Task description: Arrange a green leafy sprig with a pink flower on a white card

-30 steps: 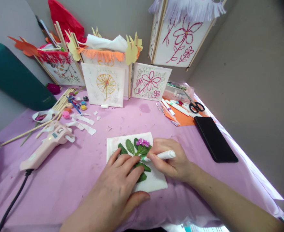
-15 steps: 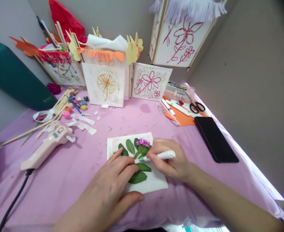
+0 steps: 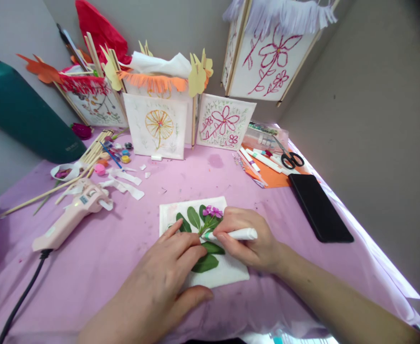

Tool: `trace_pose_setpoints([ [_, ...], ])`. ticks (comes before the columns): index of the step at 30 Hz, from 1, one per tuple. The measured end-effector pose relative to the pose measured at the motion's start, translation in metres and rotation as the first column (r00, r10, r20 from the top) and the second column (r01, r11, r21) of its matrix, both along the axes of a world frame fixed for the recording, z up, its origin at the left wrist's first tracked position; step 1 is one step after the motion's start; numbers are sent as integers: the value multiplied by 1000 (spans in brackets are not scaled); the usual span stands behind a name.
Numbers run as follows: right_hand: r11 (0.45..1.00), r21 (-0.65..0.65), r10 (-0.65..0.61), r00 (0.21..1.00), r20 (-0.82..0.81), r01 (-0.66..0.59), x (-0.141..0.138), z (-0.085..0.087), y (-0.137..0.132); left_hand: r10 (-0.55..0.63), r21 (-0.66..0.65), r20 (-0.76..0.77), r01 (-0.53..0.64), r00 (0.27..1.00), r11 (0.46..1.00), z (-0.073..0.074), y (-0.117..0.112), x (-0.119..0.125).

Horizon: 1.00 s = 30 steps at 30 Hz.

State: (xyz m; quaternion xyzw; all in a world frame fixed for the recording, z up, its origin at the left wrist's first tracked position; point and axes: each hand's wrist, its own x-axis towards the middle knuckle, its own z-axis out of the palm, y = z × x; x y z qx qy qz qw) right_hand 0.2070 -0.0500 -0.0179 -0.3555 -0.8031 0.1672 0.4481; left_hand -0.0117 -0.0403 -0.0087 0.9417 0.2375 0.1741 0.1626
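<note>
A white square of cloth or paper (image 3: 231, 272) lies on the lilac tablecloth, bearing a sprig of green leaves (image 3: 207, 263) with a small purple flower (image 3: 212, 211). Across the sprig's left side rests my left hand (image 3: 176, 260), fingers spread, fingertips pressing on the stem and leaves. My right hand (image 3: 249, 236) pinches a white marker with a green band (image 3: 244, 234). Its tip points left, low over the sheet beside the stem; whether it touches is hard to see.
At left lie a pink glue gun (image 3: 72, 215), wooden sticks (image 3: 88, 160) and white scraps (image 3: 131, 184). A teal bottle (image 3: 24, 110) stands behind. Flower-decorated panels (image 3: 160, 126) line the back. At right are scissors (image 3: 291, 160), markers (image 3: 267, 161) and a black phone (image 3: 319, 208).
The marker has shifted slightly left and down, its tip closer to my left fingertips. My left hand holds its place on the sprig. The whole view has drifted a little.
</note>
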Motion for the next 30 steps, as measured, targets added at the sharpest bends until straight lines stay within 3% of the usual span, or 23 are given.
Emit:
trace_pose_setpoints([
  [7, 1000, 22, 13, 1000, 19, -13, -1, 1, 0, -3, 8, 2, 3, 1000, 1000, 0, 1, 2],
  [14, 982, -98, -169, 982, -83, 161, 5, 1, -2, 6, 15, -11, -6, 1000, 1000, 0, 0, 1],
  [30, 977, -184, -125, 988, -95, 106, 1, -5, 1, 6, 12, 15, -6, 1000, 1000, -1, -1, 1],
])
